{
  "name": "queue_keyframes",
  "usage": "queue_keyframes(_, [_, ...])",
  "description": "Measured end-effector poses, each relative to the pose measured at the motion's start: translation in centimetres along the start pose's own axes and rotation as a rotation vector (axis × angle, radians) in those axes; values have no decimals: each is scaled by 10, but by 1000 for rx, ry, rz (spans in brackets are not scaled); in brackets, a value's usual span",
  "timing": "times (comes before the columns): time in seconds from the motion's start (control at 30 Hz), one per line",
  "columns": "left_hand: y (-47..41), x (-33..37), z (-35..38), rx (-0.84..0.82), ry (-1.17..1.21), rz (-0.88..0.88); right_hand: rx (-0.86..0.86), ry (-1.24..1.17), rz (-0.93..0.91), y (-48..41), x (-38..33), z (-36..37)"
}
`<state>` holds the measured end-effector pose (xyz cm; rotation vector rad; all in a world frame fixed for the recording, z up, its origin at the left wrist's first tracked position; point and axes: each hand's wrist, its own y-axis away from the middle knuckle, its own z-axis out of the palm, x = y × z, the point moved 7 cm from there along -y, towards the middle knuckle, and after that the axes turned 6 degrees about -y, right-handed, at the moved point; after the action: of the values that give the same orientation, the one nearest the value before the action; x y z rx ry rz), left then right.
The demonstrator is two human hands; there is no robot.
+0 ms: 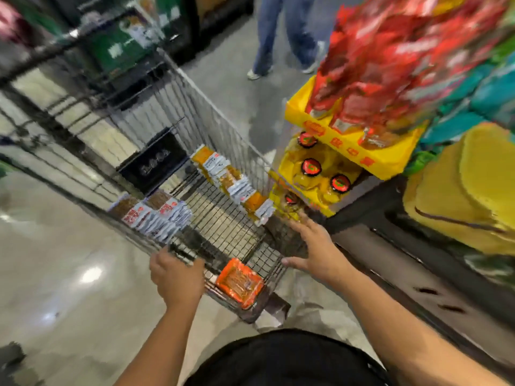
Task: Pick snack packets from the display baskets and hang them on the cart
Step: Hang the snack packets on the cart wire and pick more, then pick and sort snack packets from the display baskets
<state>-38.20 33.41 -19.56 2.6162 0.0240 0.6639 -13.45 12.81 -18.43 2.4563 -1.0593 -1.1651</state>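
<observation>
I have the left hand [177, 274] curled over the near rim of the cart [217, 118], gripping the wire, I judge, to steady it beside the display. The right hand [316, 252] is spread flat and holds nothing, hovering at the cart's near right corner, close to the lowest yellow packets [315, 174]; it looks set for the next pick. The packets already hung sit in two overlapping rows, one on the left wall [152, 217] and one on the right wall [234, 182], glossy flat pouches hooked by their tops so they fan like shingles. An orange packet [240, 282] hangs at the near end, between my hands. The cart is thin steel mesh, which makes the walls easy to hook onto. The yellow display tray [362, 151] looks like printed card or plastic and holds crinkly red packets [390, 59], which are badly blurred. The floor [69, 274] is polished and reflects the lights.
</observation>
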Motion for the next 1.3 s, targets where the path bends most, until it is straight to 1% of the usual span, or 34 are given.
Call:
queue_keyframes(0.1, [29, 50, 14, -107, -196, 336, 101, -10, 36, 45, 9, -30])
queue_keyframes(0.17, [58, 92, 28, -172, -258, 568, 187, -44, 74, 78, 23, -55])
queue_keyframes(0.2, [76, 116, 34, -176, -273, 670, 246, -67, 88, 96, 33, -69])
queue_keyframes(0.3, [133, 181, 46, -113, -262, 935, 404, -156, 148, 153, 68, -104])
queue_keyframes(0.37, [185, 223, 60, -132, -218, 1106, 507, -226, 207, 202, 101, -125])
queue_keyframes(0.43, [235, 255, 77, -149, -198, 1238, 598, -252, 262, 250, 134, -143])
queue_keyframes(0.53, [341, 289, 112, -186, -211, 1450, 734, -277, 375, 337, 195, -165])
queue_keyframes(0.7, [512, 295, 174, -288, -307, 1624, 871, -290, 567, 478, 291, -182])
queue_keyframes(0.87, [645, 292, 235, -401, -412, 1787, 991, -311, 685, 595, 374, -185])
queue_keyframes(1.07, [745, 301, 274, -508, -478, 1830, 1122, -359, 748, 681, 433, -193])
queue_keyframes(1.23, [786, 332, 304, -482, -482, 1909, 1135, -375, 796, 702, 473, -211])
queue_keyframes(1.3, [795, 348, 319, -526, -443, 1887, 1127, -367, 795, 702, 487, -223])
